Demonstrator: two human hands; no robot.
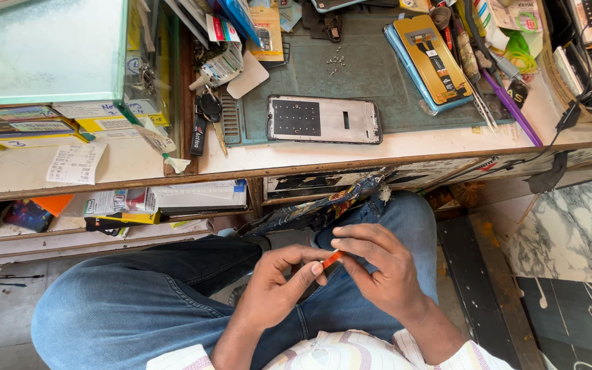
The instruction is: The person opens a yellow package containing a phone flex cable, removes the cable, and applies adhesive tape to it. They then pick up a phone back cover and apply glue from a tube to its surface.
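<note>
Both my hands meet over my lap, above my blue jeans (pixel 138 301). A small orange strip (pixel 332 258) is pinched between the fingertips of my left hand (pixel 279 284) and my right hand (pixel 378 267). On the workbench ahead lies a phone frame (pixel 323 120), face down on a green mat (pixel 371 75). An opened phone with a yellow inner plate (pixel 429 58) rests further right on the mat.
Tweezers (pixel 482 103), a purple tool (pixel 512 106) and other tools lie at the mat's right edge. Tiny screws (pixel 336 62) are scattered on the mat. Boxes (pixel 29 127) and a glass case (pixel 49 48) stand at left. A shelf below the bench (pixel 173 199) holds packets.
</note>
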